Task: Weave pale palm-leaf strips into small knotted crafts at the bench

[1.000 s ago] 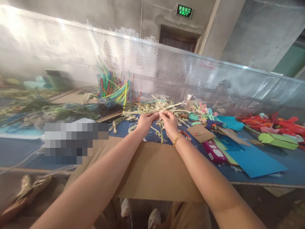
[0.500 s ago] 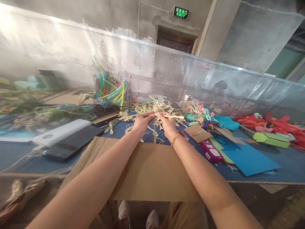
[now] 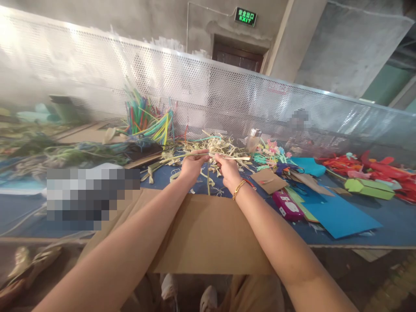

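Observation:
My left hand [image 3: 192,167] and my right hand [image 3: 227,168] are close together over the far part of the blue table [image 3: 357,212]. Between their fingertips is a pale straw-coloured strip [image 3: 238,157], pinched by both. One end of it sticks out to the right past my right hand, and a thin strand [image 3: 208,182] hangs down between the hands. Just beyond them lies a heap of similar pale strips [image 3: 219,143]. A brown cardboard sheet [image 3: 208,234] lies under my forearms at the near edge.
Bundled coloured stems [image 3: 139,115] stand back left. A glass jar [image 3: 254,139] and pastel flowers [image 3: 273,151] sit behind my right hand. At right are a purple box [image 3: 287,206], blue sheets [image 3: 344,216], a green box [image 3: 369,188] and red pieces [image 3: 383,171]. A perforated metal screen [image 3: 234,99] runs behind.
My right fingertips have drawn slightly away from my left ones and turned a little. The hanging strand has shifted slightly left.

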`<state>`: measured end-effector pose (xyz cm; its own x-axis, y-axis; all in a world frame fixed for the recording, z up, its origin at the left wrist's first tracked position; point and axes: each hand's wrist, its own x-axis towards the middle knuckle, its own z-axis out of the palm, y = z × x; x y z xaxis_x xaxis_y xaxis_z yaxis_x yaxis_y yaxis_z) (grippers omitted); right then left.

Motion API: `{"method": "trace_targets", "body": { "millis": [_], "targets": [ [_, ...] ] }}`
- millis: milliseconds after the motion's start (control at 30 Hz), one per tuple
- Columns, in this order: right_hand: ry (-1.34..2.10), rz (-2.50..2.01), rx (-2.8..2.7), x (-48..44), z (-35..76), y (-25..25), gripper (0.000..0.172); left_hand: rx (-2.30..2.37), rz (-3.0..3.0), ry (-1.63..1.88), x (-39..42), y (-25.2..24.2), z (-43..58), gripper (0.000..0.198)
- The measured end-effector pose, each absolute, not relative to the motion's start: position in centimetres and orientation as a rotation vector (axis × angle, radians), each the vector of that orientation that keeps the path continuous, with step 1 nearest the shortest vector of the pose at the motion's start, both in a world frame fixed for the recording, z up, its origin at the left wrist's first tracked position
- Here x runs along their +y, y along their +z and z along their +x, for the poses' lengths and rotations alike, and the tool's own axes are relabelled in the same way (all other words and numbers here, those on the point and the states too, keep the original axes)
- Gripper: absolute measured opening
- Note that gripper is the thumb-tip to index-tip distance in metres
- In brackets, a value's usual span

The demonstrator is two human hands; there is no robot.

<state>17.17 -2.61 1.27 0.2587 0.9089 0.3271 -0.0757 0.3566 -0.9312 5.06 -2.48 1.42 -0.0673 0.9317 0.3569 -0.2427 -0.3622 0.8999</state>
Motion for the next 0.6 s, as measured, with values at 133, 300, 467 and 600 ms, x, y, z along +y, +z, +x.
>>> {"method": "trace_targets", "body": {
  "millis": [133, 300, 467, 600],
  "targets": [
    [0.915, -0.921, -1.016, -2.45, 17.38, 1.31, 0.021, 0.827, 1.318, 1.551, -2.59, 1.45, 4.93, 0.025],
    [0.969, -0.887, -0.98, -2.63, 17.35, 1.59, 0.021, 0.788, 1.289, 1.444, -2.32, 1.12, 4.85, 0.032],
    [1.066, -0.938, -0.944, -3.09, 17.34, 2.07, 0.016, 0.796, 1.333, 1.453, -2.31, 1.1, 4.83, 0.031],
    [1.205, -1.047, -0.903, -3.24, 17.29, 2.07, 0.02, 0.812, 1.376, 1.501, -2.52, 1.24, 4.86, 0.029]
  ]
}}
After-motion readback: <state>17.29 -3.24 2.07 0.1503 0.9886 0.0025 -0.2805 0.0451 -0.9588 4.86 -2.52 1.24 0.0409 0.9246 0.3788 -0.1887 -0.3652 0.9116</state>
